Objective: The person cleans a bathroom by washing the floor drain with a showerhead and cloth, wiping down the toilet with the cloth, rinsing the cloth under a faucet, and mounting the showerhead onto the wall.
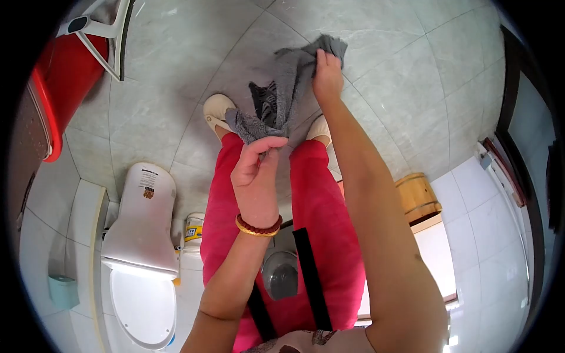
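A grey cloth (289,88), like a towel or rag, stretches between my two hands above the tiled floor. It hangs bunched and folded, with a darker patterned patch in its middle. My left hand (257,173) pinches the near end between thumb and fingers, and a dark red and gold bracelet circles that wrist. Farther out, my right hand (328,77) is closed on the other end, its fingers partly folded into the fabric. Below the cloth are my feet in cream shoes (219,109).
To the left stands a white toilet (147,200), with a yellow-labelled tub (193,228) beside it. A red basin (70,88) and a white folding frame (97,26) occupy the upper left. A wooden bucket (418,197) sits at right, near a dark door frame (512,100).
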Demonstrator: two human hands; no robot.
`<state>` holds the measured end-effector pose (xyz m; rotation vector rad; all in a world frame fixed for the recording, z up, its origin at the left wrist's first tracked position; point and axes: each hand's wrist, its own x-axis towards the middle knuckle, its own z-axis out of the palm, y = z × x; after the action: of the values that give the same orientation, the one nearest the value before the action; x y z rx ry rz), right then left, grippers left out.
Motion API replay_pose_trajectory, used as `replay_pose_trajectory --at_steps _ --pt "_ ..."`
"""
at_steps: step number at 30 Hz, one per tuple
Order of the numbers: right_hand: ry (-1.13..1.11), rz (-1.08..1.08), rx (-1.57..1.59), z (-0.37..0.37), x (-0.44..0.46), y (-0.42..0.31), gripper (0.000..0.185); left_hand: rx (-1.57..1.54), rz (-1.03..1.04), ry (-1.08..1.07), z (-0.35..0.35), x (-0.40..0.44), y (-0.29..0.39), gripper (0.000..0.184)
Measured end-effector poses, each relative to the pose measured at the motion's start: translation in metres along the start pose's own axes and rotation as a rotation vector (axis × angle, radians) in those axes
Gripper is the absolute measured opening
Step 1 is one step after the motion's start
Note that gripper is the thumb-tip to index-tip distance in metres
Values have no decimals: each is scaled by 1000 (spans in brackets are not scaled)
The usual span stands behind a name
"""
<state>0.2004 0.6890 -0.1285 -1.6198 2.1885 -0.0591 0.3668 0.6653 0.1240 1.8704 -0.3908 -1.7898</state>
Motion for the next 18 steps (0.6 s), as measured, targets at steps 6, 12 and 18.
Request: replay_pose_trajectory --at_steps 6,12,18 --pt "-85 266 21 -9 -66 57 37 3 -63 -66 25 -10 -8 18" --pt "147 582 640 13 -43 33 38 28 -45 -113 28 -18 -10 18" --pt "92 125 289 31 51 -70 26 -9 42 -19 10 1 10 15"
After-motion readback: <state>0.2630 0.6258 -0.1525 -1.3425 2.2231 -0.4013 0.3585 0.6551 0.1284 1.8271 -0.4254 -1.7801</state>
